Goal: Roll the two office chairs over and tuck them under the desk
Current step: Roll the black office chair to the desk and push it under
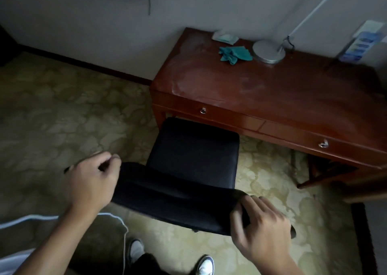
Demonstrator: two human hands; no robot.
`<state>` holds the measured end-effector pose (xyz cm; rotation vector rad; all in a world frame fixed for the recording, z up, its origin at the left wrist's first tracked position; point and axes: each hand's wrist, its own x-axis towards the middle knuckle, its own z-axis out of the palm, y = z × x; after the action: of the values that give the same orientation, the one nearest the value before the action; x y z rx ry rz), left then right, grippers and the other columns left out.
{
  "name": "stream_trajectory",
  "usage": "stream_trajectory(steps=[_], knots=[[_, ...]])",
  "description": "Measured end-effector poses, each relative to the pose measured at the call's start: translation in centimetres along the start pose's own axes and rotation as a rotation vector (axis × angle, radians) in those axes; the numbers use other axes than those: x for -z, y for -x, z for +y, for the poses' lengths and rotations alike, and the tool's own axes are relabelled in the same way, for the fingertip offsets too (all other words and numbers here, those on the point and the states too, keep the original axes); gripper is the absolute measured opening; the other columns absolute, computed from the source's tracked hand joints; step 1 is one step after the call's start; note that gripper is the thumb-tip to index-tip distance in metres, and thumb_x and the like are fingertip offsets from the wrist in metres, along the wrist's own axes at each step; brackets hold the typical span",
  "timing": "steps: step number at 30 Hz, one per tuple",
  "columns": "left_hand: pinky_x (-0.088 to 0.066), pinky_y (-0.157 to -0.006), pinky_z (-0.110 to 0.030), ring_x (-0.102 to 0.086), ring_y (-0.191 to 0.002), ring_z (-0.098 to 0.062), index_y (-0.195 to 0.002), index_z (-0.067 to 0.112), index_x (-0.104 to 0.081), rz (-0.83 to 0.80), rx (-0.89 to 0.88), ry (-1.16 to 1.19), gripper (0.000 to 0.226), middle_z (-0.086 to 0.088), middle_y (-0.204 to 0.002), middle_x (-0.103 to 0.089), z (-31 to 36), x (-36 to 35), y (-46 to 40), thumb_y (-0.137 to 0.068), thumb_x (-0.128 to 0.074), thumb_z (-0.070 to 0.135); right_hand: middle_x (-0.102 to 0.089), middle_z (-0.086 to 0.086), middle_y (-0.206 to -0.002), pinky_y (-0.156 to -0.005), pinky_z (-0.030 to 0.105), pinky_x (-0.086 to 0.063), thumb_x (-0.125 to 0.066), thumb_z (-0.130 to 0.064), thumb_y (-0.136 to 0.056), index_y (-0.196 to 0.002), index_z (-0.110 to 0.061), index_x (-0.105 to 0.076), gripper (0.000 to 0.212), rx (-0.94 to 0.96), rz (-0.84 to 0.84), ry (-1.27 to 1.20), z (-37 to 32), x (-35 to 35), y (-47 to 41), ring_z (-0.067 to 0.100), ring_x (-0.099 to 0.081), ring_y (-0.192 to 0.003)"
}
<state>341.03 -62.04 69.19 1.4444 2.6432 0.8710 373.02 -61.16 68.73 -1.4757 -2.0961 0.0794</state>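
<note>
Here both hands (92,182) grip chair (192,157) backrest.

Carpeted room (hotel-like): wooden desk (272,90)

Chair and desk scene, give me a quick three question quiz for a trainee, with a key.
1. True or false: the chair seat is fully under the desk.
2. Which hand grips the chair backrest: A) left hand B) right hand C) neither?
3. What lies on the desk beside the lamp base?

Key:
1. False; only the seat's front edge reaches the desk.
2. B; the left hand is beside the backrest end, contact unclear.
3. A teal cloth.
</note>
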Motion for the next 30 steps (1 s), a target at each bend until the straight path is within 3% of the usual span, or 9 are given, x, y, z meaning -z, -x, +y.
stream_trajectory(steps=[2,7,12,19,23,30], knots=[[-0.031,-0.047,-0.033,-0.057,-0.058,-0.031,-0.059,0.009,-0.059,0.005,-0.003,-0.026,0.038,-0.007,-0.057,-0.062,0.9,-0.3,-0.6,-0.082,-0.048,0.037,-0.042,-0.006,-0.051,-0.042,0.026,-0.027,-0.043,-0.025,-0.085,-0.057,-0.017,-0.046,0.030,0.021,0.005,-0.016,1.0,-0.1,-1.0,0.015,-0.041,-0.047],[-0.040,-0.050,-0.034,-0.054,-0.056,-0.015,-0.057,0.014,-0.057,0.052,-0.014,0.067,0.037,-0.001,-0.057,-0.059,2.3,-1.7,-0.9,-0.084,-0.049,0.037,-0.039,-0.005,-0.047,-0.047,0.020,-0.016,-0.045,-0.022,-0.084,-0.054,-0.015,-0.045,0.031,0.055,0.090,-0.001,3.2,0.1,-3.6,0.015,-0.038,-0.042],[-0.038,-0.049,-0.024,-0.057,-0.064,-0.005,-0.060,0.019,-0.059,0.079,0.012,0.087,0.031,0.007,-0.058,-0.062,3.4,-3.6,-2.7,-0.084,-0.049,0.036,-0.038,-0.004,-0.045,-0.044,0.020,-0.017,-0.046,-0.020,-0.082,-0.052,-0.015,-0.046,0.030,0.086,0.094,-0.012,5.2,0.0,-6.8,0.015,-0.034,-0.039],[-0.045,-0.054,-0.033,-0.061,-0.057,-0.016,-0.058,0.021,-0.061,0.071,0.024,0.176,0.031,0.008,-0.053,-0.062,6.5,-6.9,-6.1,-0.082,-0.050,0.036,-0.043,-0.006,-0.046,-0.039,0.019,-0.022,-0.049,-0.022,-0.082,-0.054,-0.017,-0.050,0.028,0.072,0.051,-0.003,8.0,-0.8,-10.0,0.015,-0.040,-0.038],[-0.050,-0.058,-0.045,-0.062,-0.062,-0.035,-0.060,0.010,-0.064,-0.005,0.013,0.163,0.035,-0.011,-0.056,-0.063,8.5,-8.8,-10.7,-0.078,-0.047,0.035,-0.046,-0.005,-0.048,-0.044,0.019,-0.017,-0.056,-0.027,-0.080,-0.057,-0.018,-0.051,0.025,0.091,0.017,0.028,8.5,-2.2,-12.9,0.014,-0.042,-0.040],[-0.049,-0.062,-0.042,-0.060,-0.066,-0.042,-0.059,0.000,-0.062,-0.003,-0.057,0.016,0.043,-0.021,-0.059,-0.062,11.4,-12.9,-18.4,-0.077,-0.046,0.035,-0.046,-0.004,-0.049,-0.046,0.021,-0.015,-0.055,-0.031,-0.081,-0.056,-0.017,-0.050,0.029,0.028,0.049,0.012,9.7,-5.6,-19.6,0.016,-0.043,-0.042]])
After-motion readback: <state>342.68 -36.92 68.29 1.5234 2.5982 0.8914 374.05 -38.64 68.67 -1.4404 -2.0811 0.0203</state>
